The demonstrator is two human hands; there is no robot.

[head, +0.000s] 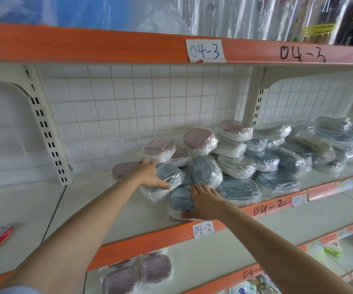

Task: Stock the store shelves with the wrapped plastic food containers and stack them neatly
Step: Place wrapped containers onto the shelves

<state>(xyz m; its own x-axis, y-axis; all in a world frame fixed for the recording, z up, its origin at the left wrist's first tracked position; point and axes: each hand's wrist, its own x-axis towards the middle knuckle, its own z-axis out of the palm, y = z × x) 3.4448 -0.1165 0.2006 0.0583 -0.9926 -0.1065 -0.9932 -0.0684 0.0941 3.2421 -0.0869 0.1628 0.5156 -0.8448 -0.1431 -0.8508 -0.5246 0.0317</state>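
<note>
Both hands [150, 174] [203, 203] on wrapped grey-lidded containers [167, 179], shelf [129, 213].

containers [237, 166] piled on shelf [129, 211], right of upright [50, 132].

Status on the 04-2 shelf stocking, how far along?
Done: many wrapped containers are on the 04-2 shelf, rough stacks at right. In hand: left hand and right hand rest on blue-lidded containers in a jumbled pile. Left: straightening that pile, including tilted pink-lidded containers.
</note>
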